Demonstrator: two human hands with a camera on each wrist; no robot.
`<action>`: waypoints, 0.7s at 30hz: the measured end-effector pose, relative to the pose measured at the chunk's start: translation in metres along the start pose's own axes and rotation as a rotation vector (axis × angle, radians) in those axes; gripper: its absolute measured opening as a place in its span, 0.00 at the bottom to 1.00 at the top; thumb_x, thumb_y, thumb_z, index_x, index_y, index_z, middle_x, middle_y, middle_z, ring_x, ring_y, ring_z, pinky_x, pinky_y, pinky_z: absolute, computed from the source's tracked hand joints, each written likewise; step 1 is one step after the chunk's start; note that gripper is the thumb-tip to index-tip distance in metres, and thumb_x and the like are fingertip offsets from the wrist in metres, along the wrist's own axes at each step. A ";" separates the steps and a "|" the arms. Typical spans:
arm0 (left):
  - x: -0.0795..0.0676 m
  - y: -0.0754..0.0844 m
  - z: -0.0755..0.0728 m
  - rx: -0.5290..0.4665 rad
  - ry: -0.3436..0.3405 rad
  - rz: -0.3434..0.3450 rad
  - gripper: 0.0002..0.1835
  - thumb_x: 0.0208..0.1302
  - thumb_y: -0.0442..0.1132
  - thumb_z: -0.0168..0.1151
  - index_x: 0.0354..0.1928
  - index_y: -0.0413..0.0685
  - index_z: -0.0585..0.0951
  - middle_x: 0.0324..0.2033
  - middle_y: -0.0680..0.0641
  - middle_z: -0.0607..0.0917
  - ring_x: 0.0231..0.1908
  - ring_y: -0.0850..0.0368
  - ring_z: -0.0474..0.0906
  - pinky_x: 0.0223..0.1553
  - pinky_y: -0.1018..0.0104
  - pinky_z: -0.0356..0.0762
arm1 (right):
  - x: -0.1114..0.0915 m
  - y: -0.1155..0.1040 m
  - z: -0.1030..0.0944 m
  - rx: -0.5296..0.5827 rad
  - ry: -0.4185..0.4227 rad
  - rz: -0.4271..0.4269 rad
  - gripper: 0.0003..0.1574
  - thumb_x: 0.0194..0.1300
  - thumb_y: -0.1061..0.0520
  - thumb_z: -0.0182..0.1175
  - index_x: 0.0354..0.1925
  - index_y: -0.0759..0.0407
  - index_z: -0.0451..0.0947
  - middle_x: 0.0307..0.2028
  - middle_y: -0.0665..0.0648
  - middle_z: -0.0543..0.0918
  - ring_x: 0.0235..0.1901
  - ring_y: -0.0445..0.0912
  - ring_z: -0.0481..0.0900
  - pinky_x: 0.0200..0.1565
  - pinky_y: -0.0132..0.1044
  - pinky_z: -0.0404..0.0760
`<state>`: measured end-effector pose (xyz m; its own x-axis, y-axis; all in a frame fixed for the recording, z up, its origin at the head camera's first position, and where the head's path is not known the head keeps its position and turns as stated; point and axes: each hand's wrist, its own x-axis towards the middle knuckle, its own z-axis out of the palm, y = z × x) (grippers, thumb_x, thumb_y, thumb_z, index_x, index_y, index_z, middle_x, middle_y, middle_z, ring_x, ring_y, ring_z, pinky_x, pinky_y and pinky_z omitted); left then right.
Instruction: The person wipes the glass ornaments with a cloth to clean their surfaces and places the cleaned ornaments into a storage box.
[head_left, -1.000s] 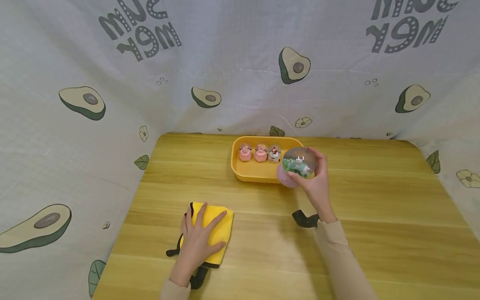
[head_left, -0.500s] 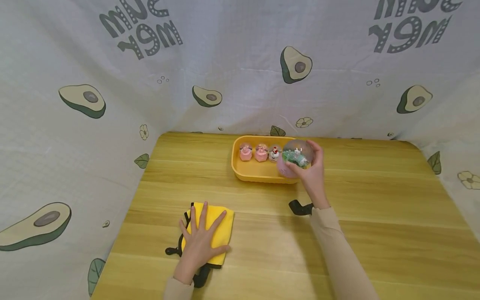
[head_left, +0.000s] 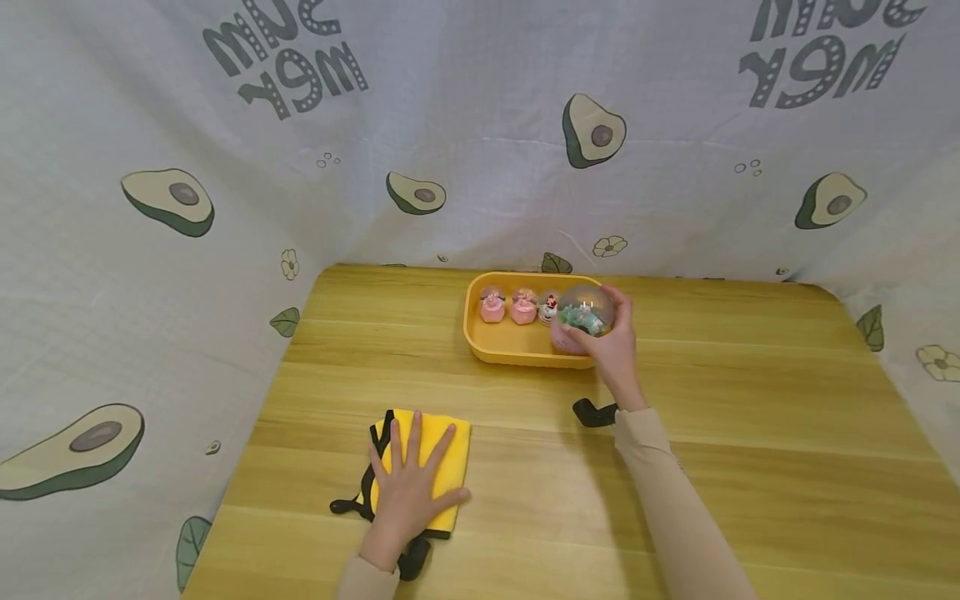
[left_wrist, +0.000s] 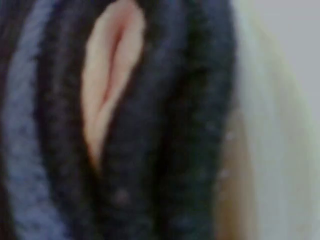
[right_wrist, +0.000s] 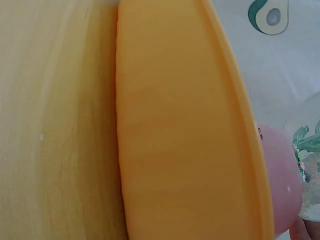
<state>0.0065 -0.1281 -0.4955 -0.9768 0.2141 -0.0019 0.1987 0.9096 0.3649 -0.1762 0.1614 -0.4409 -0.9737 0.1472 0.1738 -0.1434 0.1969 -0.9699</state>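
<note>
At the right end of the yellow-orange tray (head_left: 510, 359), my right hand (head_left: 617, 350) grips a large snow globe (head_left: 587, 310) with a clear dome, a green scene inside and a pink base. In the right wrist view the pink base (right_wrist: 282, 180) shows behind the tray wall (right_wrist: 185, 125). Three small snow globes stand in a row in the tray: two with pink bases, one (head_left: 492, 305) at the far left, and one white with a red figure (head_left: 549, 307). My left hand (head_left: 408, 496) rests with spread fingers on a folded yellow cloth (head_left: 452, 467) with black edging.
The wooden table (head_left: 750, 400) extends to both sides of the tray. A white curtain (head_left: 480, 167) printed with avocados hangs behind and at the sides. Black wrist-camera mounts (head_left: 592, 412) sit at my wrists. The left wrist view is a blurred close-up of dark fabric (left_wrist: 150, 125).
My right hand has carried the large snow globe a little left and back, lower into the tray's right end. The left hand has slid slightly right on the cloth, fingers still spread.
</note>
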 end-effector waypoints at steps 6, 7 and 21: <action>0.000 0.002 0.000 -0.021 0.029 -0.003 0.45 0.54 0.64 0.61 0.72 0.59 0.60 0.72 0.34 0.47 0.68 0.27 0.32 0.54 0.22 0.32 | -0.009 -0.021 0.001 -0.030 -0.024 0.017 0.49 0.51 0.70 0.68 0.66 0.68 0.54 0.66 0.67 0.61 0.64 0.60 0.59 0.64 0.51 0.57; 0.000 0.002 0.000 -0.029 0.037 -0.001 0.44 0.54 0.64 0.61 0.72 0.59 0.60 0.71 0.34 0.48 0.68 0.27 0.33 0.54 0.21 0.32 | -0.010 -0.025 0.002 -0.037 -0.024 0.018 0.48 0.51 0.71 0.68 0.66 0.69 0.54 0.66 0.68 0.61 0.64 0.60 0.59 0.64 0.51 0.57; 0.009 0.003 -0.022 -0.231 0.299 0.081 0.22 0.60 0.44 0.66 0.57 0.49 0.78 0.60 0.38 0.69 0.62 0.31 0.54 0.51 0.24 0.41 | -0.001 0.017 -0.005 -0.082 -0.038 0.030 0.52 0.50 0.63 0.72 0.67 0.61 0.55 0.66 0.63 0.61 0.64 0.57 0.59 0.64 0.51 0.58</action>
<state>-0.0036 -0.1308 -0.4741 -0.9456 0.1374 0.2950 0.2862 0.7826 0.5529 -0.1767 0.1695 -0.4571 -0.9836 0.1177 0.1368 -0.1006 0.2720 -0.9570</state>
